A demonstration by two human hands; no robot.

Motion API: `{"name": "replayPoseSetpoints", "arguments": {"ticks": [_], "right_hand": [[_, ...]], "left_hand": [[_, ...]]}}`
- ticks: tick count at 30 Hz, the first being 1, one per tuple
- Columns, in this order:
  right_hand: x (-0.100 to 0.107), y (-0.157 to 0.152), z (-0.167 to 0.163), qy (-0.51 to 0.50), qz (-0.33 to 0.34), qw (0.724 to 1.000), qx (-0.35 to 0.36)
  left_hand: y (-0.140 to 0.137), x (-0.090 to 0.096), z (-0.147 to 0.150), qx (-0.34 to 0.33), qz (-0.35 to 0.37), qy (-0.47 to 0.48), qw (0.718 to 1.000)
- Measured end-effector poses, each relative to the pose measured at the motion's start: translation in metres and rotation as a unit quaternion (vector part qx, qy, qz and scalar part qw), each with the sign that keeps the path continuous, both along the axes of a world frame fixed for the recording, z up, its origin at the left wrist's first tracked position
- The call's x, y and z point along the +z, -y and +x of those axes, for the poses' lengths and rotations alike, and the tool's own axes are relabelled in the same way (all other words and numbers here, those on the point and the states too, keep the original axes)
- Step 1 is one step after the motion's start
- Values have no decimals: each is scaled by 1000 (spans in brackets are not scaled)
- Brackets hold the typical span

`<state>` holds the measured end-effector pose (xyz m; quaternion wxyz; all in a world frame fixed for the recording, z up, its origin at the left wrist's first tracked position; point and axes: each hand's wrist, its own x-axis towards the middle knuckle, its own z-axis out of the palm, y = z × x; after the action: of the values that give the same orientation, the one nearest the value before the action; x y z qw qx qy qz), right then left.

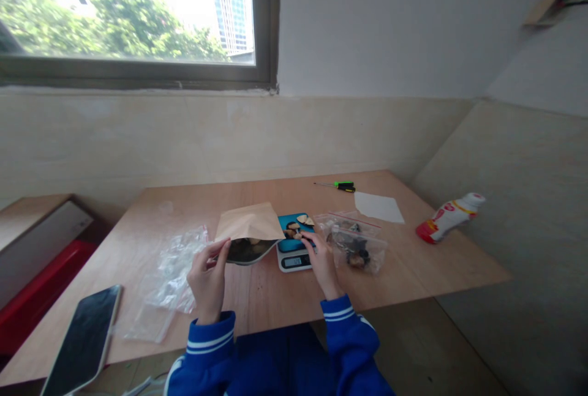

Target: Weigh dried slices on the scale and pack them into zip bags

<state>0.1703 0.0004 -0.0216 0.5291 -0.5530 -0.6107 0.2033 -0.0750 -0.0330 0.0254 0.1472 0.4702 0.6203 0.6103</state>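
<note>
My left hand [209, 276] pinches the near left edge of a brown paper pouch [250, 220], whose mouth gapes toward me. Its inside is dark, with some pale pieces showing in it. To the right stands a white kitchen scale [296, 262] with a blue top and a lit display too small to read. Several brown and cream pieces that look like dried mushrooms [293, 226] lie on that blue top. The fingers of my right hand [321, 261] are closed over the scale, at one of these pieces.
Right of the scale lie clear zip bags [356, 246] with dark pieces inside. Empty clear plastic bags [177, 270] and a phone [85, 338] are on the left. Farther back are a screwdriver [337, 185], white paper [379, 207] and a tilted red-and-white bottle [448, 220].
</note>
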Motion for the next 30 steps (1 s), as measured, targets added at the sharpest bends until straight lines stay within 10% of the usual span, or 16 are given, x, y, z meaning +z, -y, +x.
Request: {"name": "replayPoseSetpoints", "arguments": {"ticks": [12, 20, 25, 30], "right_hand": [[-17, 1, -3, 106, -21, 992, 67], [45, 18, 5, -38, 35, 998, 46], [96, 40, -15, -110, -20, 959, 259], [98, 46, -64, 12, -26, 944, 328]], "left_hand": [[-2, 1, 1, 0, 6, -8, 1000], [-2, 2, 3, -9, -1, -3, 1000], [-4, 3, 8, -9, 5, 2, 1000], [-3, 2, 7, -19, 5, -7, 1000]]}}
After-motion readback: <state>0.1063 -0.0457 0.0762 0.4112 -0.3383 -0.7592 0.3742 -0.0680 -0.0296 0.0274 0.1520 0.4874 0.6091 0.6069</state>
